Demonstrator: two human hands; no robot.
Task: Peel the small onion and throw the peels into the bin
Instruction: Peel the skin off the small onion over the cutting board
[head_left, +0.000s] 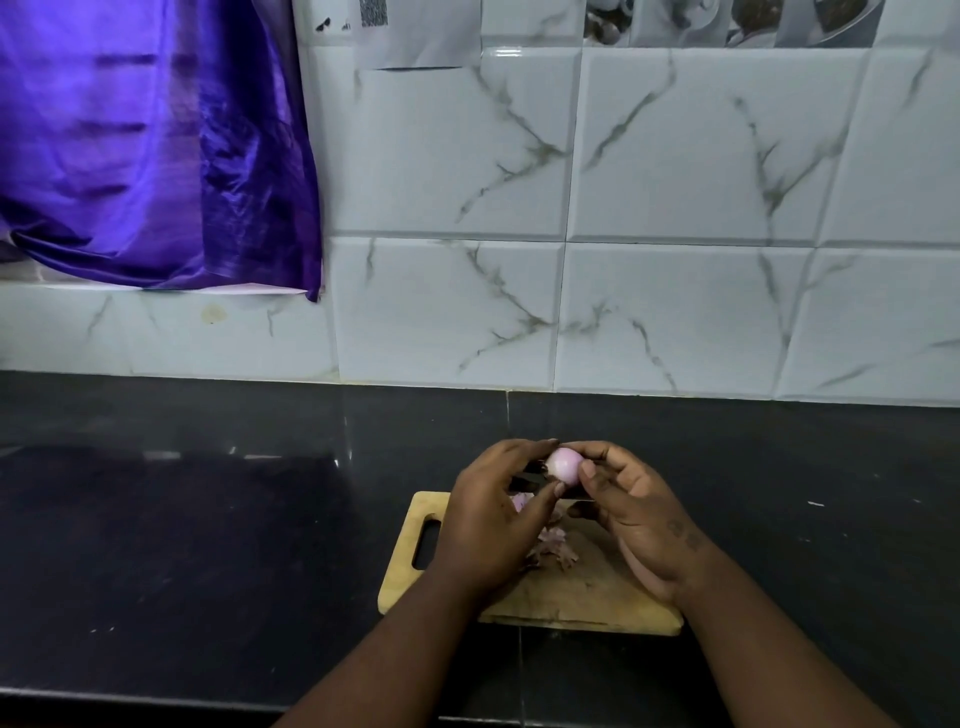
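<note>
Onion (563, 466) mid-peel, above board's (582, 597) far edge.
Both hands, left (491, 525) & right (631, 519), pinch it betw fingertips; peels (553, 548) lie below; bin not visible.

Dim, cool light; faint glare streaks on the dark countertop (208, 519). Tile wall (675, 208) lines bow near the edges. Slightly soft overall.

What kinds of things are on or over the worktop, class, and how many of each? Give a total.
Hands: 2 (left, right)
Onion: 1
Board: 1
Peel pile: 1
Total: 5
</note>
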